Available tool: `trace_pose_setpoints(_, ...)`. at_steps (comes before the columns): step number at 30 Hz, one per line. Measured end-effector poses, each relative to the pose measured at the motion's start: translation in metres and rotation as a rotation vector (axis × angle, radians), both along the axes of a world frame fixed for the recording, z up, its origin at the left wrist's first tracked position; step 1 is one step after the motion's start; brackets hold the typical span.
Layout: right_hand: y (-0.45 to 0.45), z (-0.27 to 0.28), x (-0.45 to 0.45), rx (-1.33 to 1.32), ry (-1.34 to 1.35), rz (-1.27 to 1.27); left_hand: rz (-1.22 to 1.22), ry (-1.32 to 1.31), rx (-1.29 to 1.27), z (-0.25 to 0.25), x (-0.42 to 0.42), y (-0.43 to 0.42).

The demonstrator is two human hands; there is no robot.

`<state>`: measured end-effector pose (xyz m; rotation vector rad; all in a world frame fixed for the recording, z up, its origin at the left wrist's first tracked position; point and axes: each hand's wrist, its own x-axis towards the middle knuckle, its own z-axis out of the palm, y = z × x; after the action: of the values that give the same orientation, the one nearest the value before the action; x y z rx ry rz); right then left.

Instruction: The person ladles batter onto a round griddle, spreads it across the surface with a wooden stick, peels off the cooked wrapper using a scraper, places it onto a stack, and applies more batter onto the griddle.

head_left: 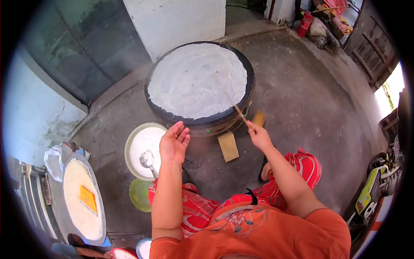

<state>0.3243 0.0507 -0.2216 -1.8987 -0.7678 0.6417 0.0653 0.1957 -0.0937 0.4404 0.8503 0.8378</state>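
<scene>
A wide round griddle (250, 82) with a black rim stands on the floor ahead of me. A thin white sheet of batter (196, 82) covers most of its top. My right hand (259, 136) is closed round a thin wooden stick (241, 113). Its far end reaches over the griddle's near right edge, where it blurs against the batter. My left hand (173, 144) is held palm up, fingers loosely apart and holding nothing, just off the griddle's near edge. Beside it sits a bowl (127, 149) of white batter with a metal ladle (147, 159) in it.
A green bowl (138, 197) stands near my left knee. At left, a round tray (101, 224) carries a pale stack with an orange-yellow piece (88, 199) on it. Another person's hand (97, 253) is at lower left. Two yellowish blocks (228, 146) lie beside the griddle.
</scene>
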Motion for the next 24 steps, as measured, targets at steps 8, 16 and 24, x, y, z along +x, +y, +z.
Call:
trace_pose_setpoints(8, -0.001, 0.100, -0.016, 0.221, 0.639, 0.188, -0.002, 0.029, 0.003, -0.004, 0.003, -0.001)
trace_pose_setpoints(16, 0.014, 0.078, 0.007, 0.032, 0.572, 0.073, 0.003, 0.075, -0.003, -0.007, 0.005, -0.001)
trace_pose_setpoints(24, 0.054, 0.074, -0.015, -0.033, 0.523, 0.246, -0.019, 0.120, -0.011, -0.012, 0.014, -0.003)
